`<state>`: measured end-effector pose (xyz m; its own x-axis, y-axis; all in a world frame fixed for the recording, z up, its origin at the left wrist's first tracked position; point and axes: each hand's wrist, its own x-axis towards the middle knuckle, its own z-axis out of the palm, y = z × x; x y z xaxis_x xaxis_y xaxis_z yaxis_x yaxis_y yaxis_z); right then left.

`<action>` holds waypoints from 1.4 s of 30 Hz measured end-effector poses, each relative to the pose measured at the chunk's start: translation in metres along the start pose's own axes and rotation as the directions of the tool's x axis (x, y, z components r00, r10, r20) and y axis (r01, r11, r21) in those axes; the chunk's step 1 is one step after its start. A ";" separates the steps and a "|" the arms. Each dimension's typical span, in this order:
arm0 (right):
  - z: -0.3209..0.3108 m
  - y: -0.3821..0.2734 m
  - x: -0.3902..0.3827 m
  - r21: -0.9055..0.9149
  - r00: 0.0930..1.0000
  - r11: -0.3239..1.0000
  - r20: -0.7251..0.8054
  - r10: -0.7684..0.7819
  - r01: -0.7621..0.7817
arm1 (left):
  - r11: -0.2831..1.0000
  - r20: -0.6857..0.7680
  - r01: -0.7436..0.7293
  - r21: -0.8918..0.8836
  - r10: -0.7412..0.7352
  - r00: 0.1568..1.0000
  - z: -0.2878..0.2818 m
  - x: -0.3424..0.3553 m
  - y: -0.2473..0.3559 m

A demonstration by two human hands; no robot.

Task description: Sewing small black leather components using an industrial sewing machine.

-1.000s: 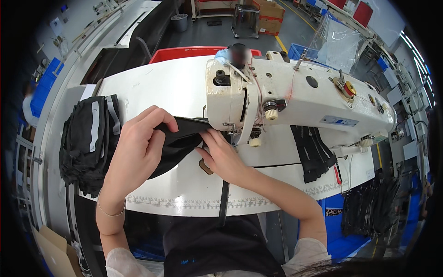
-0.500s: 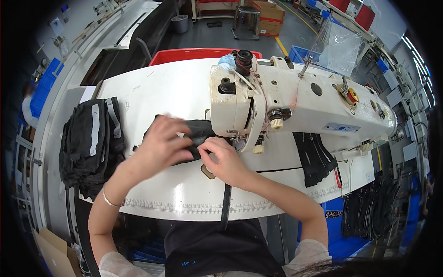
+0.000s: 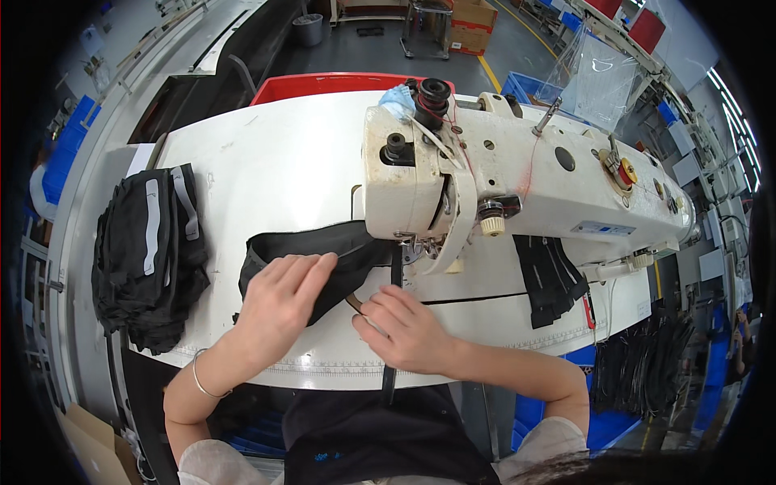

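A black fabric piece (image 3: 311, 242) lies on the white sewing table, its right end by the needle area of the white sewing machine (image 3: 408, 190). My left hand (image 3: 279, 311) is over its near side, fingers pressed together on the cloth; the thumb is hidden. A narrow black strip (image 3: 396, 271) runs from the needle area toward me, passes beneath my right hand and hangs over the near table edge. My right hand (image 3: 408, 331) hovers above that strip, fingers loosely bent and thumb apart from them, with nothing visible between.
A pile of black fabric pieces with grey strips (image 3: 149, 259) stands at the left. Short black strips (image 3: 550, 279) lie right of the needle, near a red-handled tool (image 3: 589, 311). More black pieces (image 3: 643, 364) hang at the lower right. A red bin (image 3: 347, 81) sits behind the table.
My right hand has come away from the needle area toward me. My left hand has moved lower, and more of the black fabric piece shows. The view has shifted slightly.
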<state>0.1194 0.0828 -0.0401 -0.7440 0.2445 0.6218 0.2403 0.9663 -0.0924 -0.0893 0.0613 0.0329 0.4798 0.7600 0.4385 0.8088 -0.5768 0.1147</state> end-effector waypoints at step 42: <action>0.009 0.053 -0.042 0.661 0.768 0.434 0.366 0.527 -0.612 | 0.991 -0.041 -0.011 -0.135 0.005 0.999 0.107 -0.001 -0.012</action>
<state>0.1578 0.1240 -0.0784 -0.6725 0.7259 0.1443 0.1476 0.3226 -0.9350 -0.0634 0.0998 -0.0644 0.4699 0.7439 0.4752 0.7500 -0.6203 0.2295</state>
